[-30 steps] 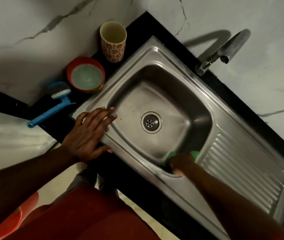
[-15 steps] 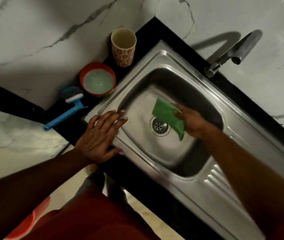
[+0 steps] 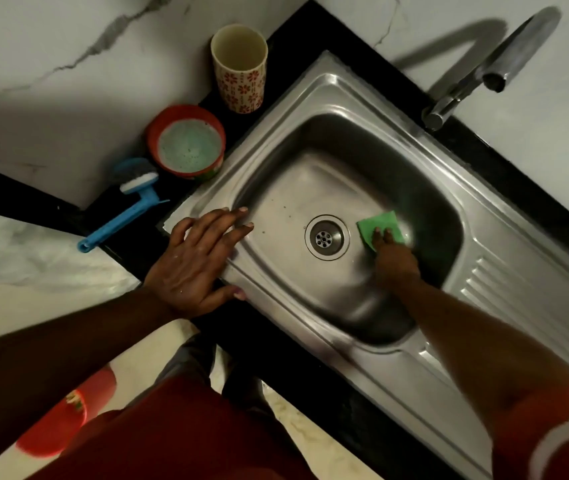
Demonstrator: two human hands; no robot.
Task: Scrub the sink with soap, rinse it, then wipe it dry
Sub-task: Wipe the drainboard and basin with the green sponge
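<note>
Sink point(image 3: 345, 98), stainless steel, was set in a black counter point(image 3: 293, 29) against marble-patterned wall, with its ribbed drainboard point(image 3: 518, 299) running off to the right. Basin floor showed a round drain point(image 3: 326, 238) at centre. Green scrub pad point(image 3: 378, 225) lay flat on the basin floor just right of the drain, close to it but not over it. Right hand point(image 3: 394, 261) reached down into the basin with its fingers point(image 3: 376, 235) laid on top of the pad, pressing it against the steel; the thumb was hidden and that area was motion-blurred, so any hooking of the pad's edge could not be told. Left hand point(image 3: 196, 261) rested palm down on the sink's left rim, fingers straight and spread, tips reaching over the lip of the basin, thumb lying along the near edge; it held nothing. Faucet point(image 3: 494, 67) stood at the back right, spout angled out above the counter's edge; no water was seen running. On the counter left of the sink stood a patterned cup point(image 3: 239, 69), upright. Just beside it, nearer the person, sat a red bowl point(image 3: 151, 133) filled with pale bluish, foamy-looking contents. A blue brush point(image 3: 127, 213) lay beside the bowl, white bristles toward it, handle pointing away to the left. Red clothing showed at the bottom of the view.
</note>
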